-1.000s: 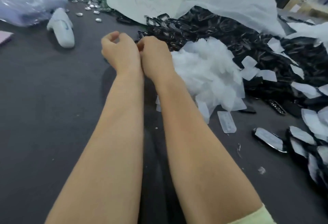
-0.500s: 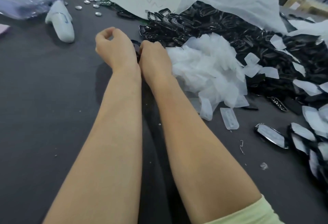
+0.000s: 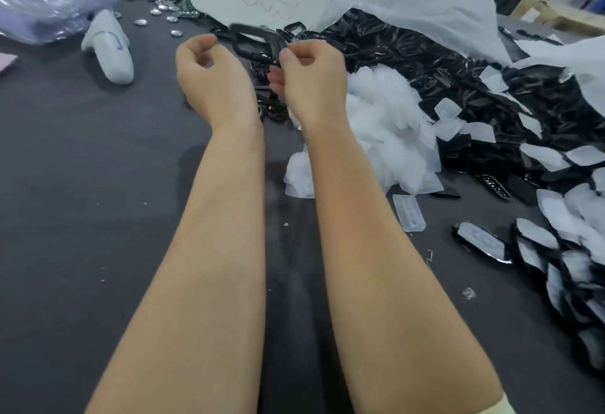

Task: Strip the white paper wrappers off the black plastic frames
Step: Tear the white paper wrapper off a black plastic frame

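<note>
Item in hand: one black, glossy, loop-shaped plastic frame (image 3: 252,45), held clear of the dark grey worktop (image 3: 82,184) at upper centre of the view, between your two hands. It is motion-blurred, and no wrapper can be made out on it.

Handling, as judged: the frame looks light, thin and fairly stiff. Its gloss suggests a slippery surface, and a slim loop of this kind may flex or crack if twisted. Take hold at a short end or along a side rail, not across the opening. The white paper wrappers look soft and nearly weightless and will probably tear easily, so start at a loose edge.

Grip, right: your right hand (image 3: 311,79) has its fingers curled, and thumb and forefinger pinch the frame's right end.

Grip, left: your left hand (image 3: 212,76) sits just left of the frame and appears apart from it. Its fingers are curled toward the thumb, and I cannot tell whether they hold anything.

Stock: a heap of loose white paper wrappers (image 3: 386,118) lies right of your right wrist. A large pile of bare black frames (image 3: 442,63) spreads across the upper right. Wrapped frames (image 3: 484,243) lie at lower right
</note>
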`<state>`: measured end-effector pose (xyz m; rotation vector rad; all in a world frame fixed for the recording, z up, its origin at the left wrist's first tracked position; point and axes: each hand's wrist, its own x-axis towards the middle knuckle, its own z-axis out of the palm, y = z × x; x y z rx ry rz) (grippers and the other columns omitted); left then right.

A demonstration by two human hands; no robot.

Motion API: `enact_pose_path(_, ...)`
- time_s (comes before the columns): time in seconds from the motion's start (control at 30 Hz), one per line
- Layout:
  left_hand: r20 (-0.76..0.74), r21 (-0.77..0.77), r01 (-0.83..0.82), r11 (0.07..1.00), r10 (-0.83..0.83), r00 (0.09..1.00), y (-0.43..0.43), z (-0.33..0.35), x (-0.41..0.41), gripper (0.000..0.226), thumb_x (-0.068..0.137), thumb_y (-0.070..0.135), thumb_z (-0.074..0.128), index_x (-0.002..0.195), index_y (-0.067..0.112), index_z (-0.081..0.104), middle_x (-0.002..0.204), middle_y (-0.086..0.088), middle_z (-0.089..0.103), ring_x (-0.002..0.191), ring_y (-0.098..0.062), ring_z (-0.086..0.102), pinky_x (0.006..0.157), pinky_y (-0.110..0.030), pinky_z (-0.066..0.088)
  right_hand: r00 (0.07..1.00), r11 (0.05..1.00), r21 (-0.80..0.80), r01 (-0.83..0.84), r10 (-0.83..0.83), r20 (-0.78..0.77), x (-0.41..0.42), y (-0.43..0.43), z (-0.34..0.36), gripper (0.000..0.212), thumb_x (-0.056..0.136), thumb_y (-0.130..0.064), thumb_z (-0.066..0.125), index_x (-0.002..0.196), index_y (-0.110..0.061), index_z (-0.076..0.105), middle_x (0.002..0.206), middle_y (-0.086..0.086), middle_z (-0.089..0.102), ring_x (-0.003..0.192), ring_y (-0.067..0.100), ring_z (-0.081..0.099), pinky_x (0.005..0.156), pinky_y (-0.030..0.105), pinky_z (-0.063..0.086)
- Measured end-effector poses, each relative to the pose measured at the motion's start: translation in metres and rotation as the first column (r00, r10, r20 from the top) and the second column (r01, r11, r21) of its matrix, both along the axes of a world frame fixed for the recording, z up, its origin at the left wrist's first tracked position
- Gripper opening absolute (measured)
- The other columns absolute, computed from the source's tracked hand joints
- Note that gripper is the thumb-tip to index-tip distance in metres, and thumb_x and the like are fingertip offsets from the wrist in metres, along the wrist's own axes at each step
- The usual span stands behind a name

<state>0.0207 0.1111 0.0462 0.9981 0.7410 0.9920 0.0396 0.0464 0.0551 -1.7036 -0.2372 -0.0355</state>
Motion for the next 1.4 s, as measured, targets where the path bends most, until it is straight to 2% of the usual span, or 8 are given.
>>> enact_pose_path(0.17,-0.021,0.089,0.166,0.982,-0.164,0.986,-0.029,0.016,-0.006,0.018,0.096,0.015,0.047,0.080,0.018,0.053,0.072,0.001,0.052,0.068,-0.019,0.050,0.066,-0.028,0.038,0.988,0.956,0.289,-0.045,0.086,-0.128,-0.016,-0.041,0.017,0.008,0.096,-0.002,0.049,0.092,-0.005,0.056,0.073,0.009,0.062,0.061,0.014,0.063,0.057,0.022,0.056)
enact_pose_path(0.3,-0.044,0.154,0.370,0.916,-0.368,0.929,-0.075,0.020,-0.016,0.023,0.097,0.031,0.049,0.090,0.012,0.060,0.074,0.001,0.063,0.060,-0.010,0.060,0.063,-0.027,0.053,0.998,0.985,0.163,0.053,-0.048,-0.035,-0.030,-0.090,0.017,0.012,0.095,-0.006,0.051,0.087,-0.013,0.058,0.073,0.009,0.065,0.062,0.015,0.063,0.063,0.027,0.057)
enact_pose_path(0.47,-0.197,0.215,0.631,0.745,-0.600,0.776,-0.146,0.007,-0.031,0.041,0.093,0.038,0.058,0.120,0.009,0.051,0.096,-0.004,0.066,0.097,-0.023,0.067,0.093,-0.043,0.052,0.916,0.928,-0.132,0.347,-0.306,0.261,-0.053,-0.164,0.002,0.006,0.093,-0.012,0.055,0.090,-0.014,0.059,0.078,0.001,0.065,0.073,0.019,0.065,0.081,0.041,0.054)
enact_pose_path(0.63,-0.257,0.149,0.776,0.613,-0.734,0.629,-0.179,-0.015,-0.043,0.034,0.092,0.036,0.058,0.108,0.006,0.060,0.095,-0.010,0.068,0.090,-0.025,0.067,0.088,-0.041,0.055,0.904,0.903,-0.211,0.374,-0.305,0.298,-0.070,-0.194,-0.024,0.006,0.090,-0.013,0.059,0.091,-0.011,0.065,0.074,-0.008,0.063,0.069,0.000,0.059,0.068,0.013,0.045)
enact_pose_path(0.77,-0.403,0.260,0.729,0.633,-0.615,0.678,-0.178,-0.030,-0.042,0.023,0.098,0.012,0.038,0.086,0.004,0.055,0.071,-0.003,0.051,0.071,-0.020,0.047,0.055,-0.017,0.044,0.978,0.906,-0.390,0.163,-0.096,0.186,-0.070,-0.197,-0.035,0.018,0.087,-0.013,0.060,0.100,-0.013,0.072,0.087,-0.004,0.067,0.080,0.006,0.059,0.066,0.005,0.040)
enact_pose_path(0.87,-0.401,0.291,0.684,0.669,-0.564,0.722,-0.171,-0.035,-0.038,0.028,0.100,0.007,0.031,0.101,0.002,0.059,0.091,-0.014,0.063,0.080,-0.025,0.060,0.076,-0.030,0.053,0.973,0.889,-0.423,0.174,-0.088,0.214,-0.066,-0.196,-0.035,0.018,0.089,-0.016,0.058,0.098,-0.016,0.073,0.094,-0.001,0.070,0.084,0.009,0.060,0.072,0.012,0.043)
enact_pose_path(1.03,-0.235,0.175,0.611,0.772,-0.570,0.787,-0.169,-0.039,-0.039,0.025,0.101,0.006,0.033,0.114,0.002,0.054,0.080,-0.001,0.060,0.046,0.000,0.057,0.052,-0.016,0.051,0.855,0.663,-0.544,0.515,-0.441,0.272,-0.057,-0.214,-0.038,0.032,0.093,-0.010,0.043,0.115,-0.016,0.065,0.116,0.004,0.065,0.111,0.023,0.055,0.094,0.030,0.042)
enact_pose_path(1.4,-0.164,0.139,0.585,0.799,-0.564,0.809,-0.170,-0.041,-0.042,0.020,0.094,0.000,0.044,0.105,0.016,0.048,0.081,0.002,0.063,0.060,-0.005,0.060,0.066,-0.026,0.057,0.905,0.371,-0.887,0.273,-0.412,0.107,-0.036,-0.191,-0.042,0.032,0.094,-0.028,0.055,0.126,-0.024,0.056,0.138,0.009,0.040,0.129,0.032,0.030,0.104,0.045,0.025)
